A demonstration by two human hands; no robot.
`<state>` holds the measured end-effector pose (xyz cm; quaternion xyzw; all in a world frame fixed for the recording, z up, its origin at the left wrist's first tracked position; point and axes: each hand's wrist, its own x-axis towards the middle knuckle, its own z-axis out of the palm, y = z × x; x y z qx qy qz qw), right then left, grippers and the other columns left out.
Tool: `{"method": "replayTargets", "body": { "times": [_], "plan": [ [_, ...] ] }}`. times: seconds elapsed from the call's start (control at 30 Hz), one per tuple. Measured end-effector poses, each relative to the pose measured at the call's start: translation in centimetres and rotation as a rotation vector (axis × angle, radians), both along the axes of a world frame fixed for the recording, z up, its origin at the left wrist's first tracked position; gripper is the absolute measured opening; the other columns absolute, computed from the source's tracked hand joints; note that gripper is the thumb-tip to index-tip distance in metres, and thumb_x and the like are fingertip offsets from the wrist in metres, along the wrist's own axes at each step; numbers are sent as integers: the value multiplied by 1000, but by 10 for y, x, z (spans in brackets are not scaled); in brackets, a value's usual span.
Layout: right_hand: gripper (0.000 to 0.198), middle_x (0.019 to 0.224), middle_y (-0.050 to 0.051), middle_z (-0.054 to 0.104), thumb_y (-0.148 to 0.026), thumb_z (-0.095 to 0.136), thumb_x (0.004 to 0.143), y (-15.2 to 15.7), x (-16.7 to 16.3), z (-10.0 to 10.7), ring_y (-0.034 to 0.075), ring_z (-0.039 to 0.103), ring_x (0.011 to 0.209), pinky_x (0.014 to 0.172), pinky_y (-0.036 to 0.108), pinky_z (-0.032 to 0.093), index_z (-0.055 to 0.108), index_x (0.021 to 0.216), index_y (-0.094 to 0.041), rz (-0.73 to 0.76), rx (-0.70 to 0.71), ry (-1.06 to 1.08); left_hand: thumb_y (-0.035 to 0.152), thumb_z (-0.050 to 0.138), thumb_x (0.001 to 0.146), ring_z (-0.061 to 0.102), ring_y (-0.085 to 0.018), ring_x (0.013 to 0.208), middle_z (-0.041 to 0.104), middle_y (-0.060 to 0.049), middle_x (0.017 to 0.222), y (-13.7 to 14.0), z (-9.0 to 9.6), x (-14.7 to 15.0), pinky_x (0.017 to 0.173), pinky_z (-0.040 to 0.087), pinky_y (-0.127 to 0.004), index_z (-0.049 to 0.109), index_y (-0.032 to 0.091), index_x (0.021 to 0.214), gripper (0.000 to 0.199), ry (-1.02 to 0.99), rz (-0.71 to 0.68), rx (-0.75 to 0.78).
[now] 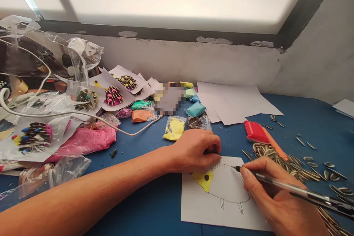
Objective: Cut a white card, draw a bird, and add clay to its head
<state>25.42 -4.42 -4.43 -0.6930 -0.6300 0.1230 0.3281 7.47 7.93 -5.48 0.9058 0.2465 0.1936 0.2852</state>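
A white sheet of paper (199,210) lies in front of me with an oval animal body and two small legs drawn in black line. At its left end is a yellow pointed head (201,181) with a dark round eye. My left hand (196,150) rests on the paper's top edge, fingers curled and thumb pressing down. Pinched in my right hand (282,197) is a clear-barrelled black pen (300,191). Its tip touches the upper outline of the body, beside a row of small scribbled marks. My right fingers cover part of the outline's right side.
Sunflower seeds (295,166) are heaped and scattered at right, beside a red clay packet (256,131). Several clay packets (174,128) and blank sheets (235,99) lie behind. Seed-covered hedgehog pictures (113,96), a pink cloth (85,138) and a white cable (91,116) occupy the left.
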Motion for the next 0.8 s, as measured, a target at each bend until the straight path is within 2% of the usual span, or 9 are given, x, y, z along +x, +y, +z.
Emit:
{"method": "replayTargets", "body": {
  "times": [0.1, 0.17, 0.23, 0.33, 0.43, 0.63, 0.8],
  "plan": [
    [24, 58, -3, 66, -44, 57, 84, 0, -3, -1, 15, 62, 45, 37, 22, 45, 64, 69, -27, -19, 5, -16, 39, 68, 82, 49, -12, 70, 58, 2, 77, 0, 2, 0, 62, 33, -24, 62, 18, 81, 21, 4, -5, -11],
    [27, 55, -2, 63, -49, 56, 82, 0, -5, -2, 15, 59, 44, 37, 24, 43, 64, 69, -27, -76, 34, -48, 55, 71, 78, 49, -13, 72, 57, 1, 80, -1, 3, -1, 62, 33, -25, 62, 19, 84, 38, 21, -18, 0],
    [30, 54, -2, 60, -54, 55, 81, -1, -8, -4, 17, 58, 45, 38, 25, 44, 64, 70, -27, -147, 88, -86, 61, 74, 71, 50, -14, 74, 58, 1, 82, -1, 3, -1, 63, 33, -25, 61, 19, 87, 47, 45, -26, 36],
    [34, 54, -1, 59, -58, 52, 81, -1, -12, -8, 18, 59, 49, 41, 26, 45, 64, 72, -28, -198, 141, -123, 58, 76, 70, 51, -15, 76, 59, 0, 85, -2, 4, 0, 64, 33, -26, 59, 20, 91, 47, 78, -21, 62],
    [35, 55, -1, 60, -59, 51, 81, 0, -12, -9, 19, 61, 51, 43, 27, 47, 65, 73, -28, -182, 134, -133, 58, 76, 70, 52, -16, 77, 60, 0, 86, -3, 4, 0, 64, 34, -26, 59, 20, 91, 47, 93, -15, 43],
    [24, 62, -2, 68, -48, 57, 83, 1, -2, -6, 17, 65, 51, 44, 24, 48, 65, 74, -28, -45, 39, -115, 58, 76, 70, 53, -17, 78, 60, -1, 86, -2, 4, 0, 64, 34, -27, 59, 20, 92, 47, 96, -13, 43],
    [17, 62, -5, 70, -40, 58, 86, -2, 4, -6, 13, 66, 50, 43, 19, 49, 65, 75, -28, 36, 53, -95, 59, 76, 70, 53, -17, 78, 60, 0, 86, -3, 5, 0, 65, 34, -27, 59, 21, 91, 48, 104, -18, 33]
  ]
}}
